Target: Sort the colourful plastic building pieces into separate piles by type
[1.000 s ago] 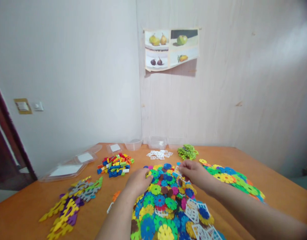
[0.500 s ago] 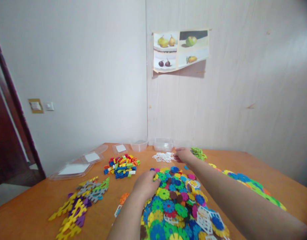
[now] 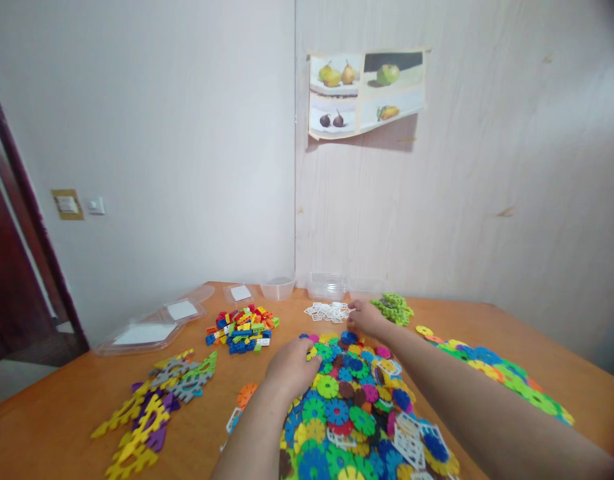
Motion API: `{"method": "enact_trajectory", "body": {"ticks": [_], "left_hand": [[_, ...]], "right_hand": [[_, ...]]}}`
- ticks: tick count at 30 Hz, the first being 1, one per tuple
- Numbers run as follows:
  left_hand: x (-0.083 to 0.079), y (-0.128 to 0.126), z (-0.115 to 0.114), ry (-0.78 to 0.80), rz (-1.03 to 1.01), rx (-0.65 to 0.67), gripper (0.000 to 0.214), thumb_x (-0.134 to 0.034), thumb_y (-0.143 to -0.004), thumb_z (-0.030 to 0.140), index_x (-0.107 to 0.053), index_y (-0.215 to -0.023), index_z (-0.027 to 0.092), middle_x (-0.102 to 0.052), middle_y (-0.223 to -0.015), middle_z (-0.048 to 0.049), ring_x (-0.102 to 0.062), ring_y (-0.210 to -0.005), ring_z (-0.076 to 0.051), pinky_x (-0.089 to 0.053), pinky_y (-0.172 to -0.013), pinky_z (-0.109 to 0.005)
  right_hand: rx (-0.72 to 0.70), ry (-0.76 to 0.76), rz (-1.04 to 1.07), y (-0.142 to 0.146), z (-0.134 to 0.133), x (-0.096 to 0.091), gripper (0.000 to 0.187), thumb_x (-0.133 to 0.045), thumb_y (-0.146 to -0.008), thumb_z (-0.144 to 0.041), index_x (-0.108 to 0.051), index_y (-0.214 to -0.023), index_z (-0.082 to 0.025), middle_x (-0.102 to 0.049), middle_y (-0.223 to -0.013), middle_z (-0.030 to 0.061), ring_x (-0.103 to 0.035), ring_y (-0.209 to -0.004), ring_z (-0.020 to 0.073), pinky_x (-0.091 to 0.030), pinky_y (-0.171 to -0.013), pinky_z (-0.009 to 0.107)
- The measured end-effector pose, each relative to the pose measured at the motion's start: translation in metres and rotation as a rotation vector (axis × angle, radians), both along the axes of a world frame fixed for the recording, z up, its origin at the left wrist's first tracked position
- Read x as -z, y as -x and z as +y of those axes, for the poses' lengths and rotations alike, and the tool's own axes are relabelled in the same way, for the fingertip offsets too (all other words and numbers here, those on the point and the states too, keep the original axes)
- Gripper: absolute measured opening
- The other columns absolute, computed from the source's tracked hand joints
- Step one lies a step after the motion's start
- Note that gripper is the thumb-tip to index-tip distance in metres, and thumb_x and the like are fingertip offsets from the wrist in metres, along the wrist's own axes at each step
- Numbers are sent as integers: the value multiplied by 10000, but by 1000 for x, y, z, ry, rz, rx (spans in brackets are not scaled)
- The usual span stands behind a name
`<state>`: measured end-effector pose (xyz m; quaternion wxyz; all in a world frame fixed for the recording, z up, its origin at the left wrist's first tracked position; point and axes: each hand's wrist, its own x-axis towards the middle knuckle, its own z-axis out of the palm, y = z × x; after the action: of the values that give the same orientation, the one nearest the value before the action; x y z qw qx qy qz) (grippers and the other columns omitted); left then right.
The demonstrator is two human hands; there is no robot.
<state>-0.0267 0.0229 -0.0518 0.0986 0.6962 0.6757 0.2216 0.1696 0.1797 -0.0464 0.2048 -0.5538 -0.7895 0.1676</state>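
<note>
A heap of coloured plastic flower discs [image 3: 351, 407] with a few white lattice squares mixed in lies on the orange table in front of me. My left hand [image 3: 291, 365] rests curled on the heap's left edge; what its fingers hold is hidden. My right hand [image 3: 365, 316] is stretched far forward, fingers bent, touching the right edge of a small pile of white lattice squares [image 3: 327, 311]. A green cluster of pieces [image 3: 393, 309] lies just right of that hand.
Small coloured bricks [image 3: 241, 327] are piled at centre left. Yellow, purple and grey toothed pieces [image 3: 151, 400] lie at the left. A row of flower discs [image 3: 497, 377] runs along the right. Clear tubs [image 3: 327, 285] and lids [image 3: 151, 330] stand near the wall.
My right hand left the flower-disc heap and reached forward to the white squares pile, where it now touches the pile. My left hand stayed on the heap.
</note>
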Motion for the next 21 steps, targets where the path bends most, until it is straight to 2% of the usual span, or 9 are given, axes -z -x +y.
{"method": "enact_trajectory", "body": {"ticks": [2, 5, 7, 10, 14, 18, 21], "left_hand": [[0, 0, 1, -15, -13, 7, 289, -529, -842, 400, -690, -1018, 238, -707, -1075, -84, -637, -982, -243, -413, -740, -277], [2, -1, 2, -28, -38, 2, 292, -531, -844, 393, -693, -1032, 241, -709, -1074, -80, -633, -998, -239, -410, -753, -269], [2, -1, 3, -31, -45, -3, 293, -539, -839, 392, -692, -1036, 239, -708, -1077, -81, -631, -1003, -239, -410, -752, -267], [3, -1, 3, -33, -47, 4, 292, -548, -834, 388, -690, -1035, 231, -702, -1094, -87, -626, -1011, -241, -412, -756, -268], [4, -1, 4, -56, -40, 24, 293, -543, -838, 385, -684, -1040, 226, -690, -1119, -95, -620, -1023, -247, -416, -766, -278], [6, -1, 6, -60, -50, 16, 296, -561, -830, 385, -683, -1039, 215, -692, -1102, -102, -618, -1028, -250, -413, -762, -278], [7, 0, 7, -67, -44, 26, 277, -561, -831, 385, -685, -1008, 213, -692, -1080, -102, -619, -1008, -250, -410, -758, -281]], "right_hand": [[10, 31, -46, -3, -3, -1, 283, -570, -936, -356, -618, -1120, -145, -638, -1110, 75, -628, -950, 193, -532, -830, 392], [-8, 53, -68, -4, -11, 0, 185, -585, -895, -275, -670, -839, -121, -676, -895, 73, -629, -875, 198, -492, -765, 315], [-23, 78, -49, -1, -16, 0, 199, -580, -840, -210, -636, -667, -129, -656, -729, 59, -619, -783, 183, -447, -659, 257], [-57, 130, 10, 6, -26, -1, 212, -560, -785, -180, -574, -576, -148, -596, -596, 23, -565, -633, 134, -364, -520, 217], [-150, 232, 103, 9, -47, -10, 216, -524, -799, -231, -584, -605, -159, -591, -558, 4, -499, -495, 97, -337, -437, 205], [-263, 292, 137, 1, -67, -24, 245, -514, -841, -335, -685, -767, -176, -698, -702, 17, -569, -532, 92, -405, -459, 186], [-239, 258, 84, -11, -65, -30, 288, -467, -874, -355, -701, -858, -190, -726, -773, 26, -607, -577, 103, -427, -478, 186]]}}
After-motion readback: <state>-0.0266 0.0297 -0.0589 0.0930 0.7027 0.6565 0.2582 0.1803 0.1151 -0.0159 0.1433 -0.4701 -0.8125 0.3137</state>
